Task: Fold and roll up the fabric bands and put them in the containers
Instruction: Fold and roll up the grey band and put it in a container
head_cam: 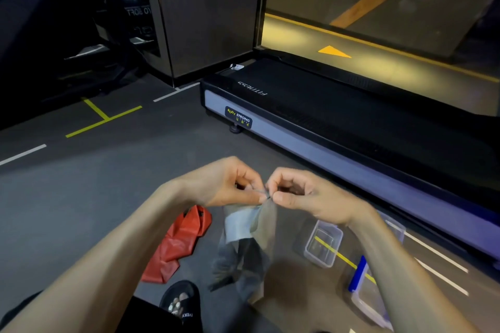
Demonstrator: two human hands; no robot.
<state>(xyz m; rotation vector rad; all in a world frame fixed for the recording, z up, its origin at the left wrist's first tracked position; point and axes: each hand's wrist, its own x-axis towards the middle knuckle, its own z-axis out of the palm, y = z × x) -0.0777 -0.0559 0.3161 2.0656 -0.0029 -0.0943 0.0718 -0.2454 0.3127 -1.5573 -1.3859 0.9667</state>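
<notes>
A thin grey fabric band (243,240) hangs down from both my hands above the floor. My left hand (230,184) and my right hand (305,194) pinch its top edge side by side, fingertips almost touching. A red fabric band (178,243) lies crumpled on the floor below my left forearm. A clear plastic container (323,243) stands open on the floor under my right wrist. A second clear container with a blue rim (359,278) sits nearer me, partly hidden by my right forearm.
A black treadmill (324,111) with a grey side rail runs along the right. Yellow and white tape lines (102,119) mark the dark floor. My foot in a black slipper (180,300) rests at the bottom centre. A dark pillar (208,13) stands behind.
</notes>
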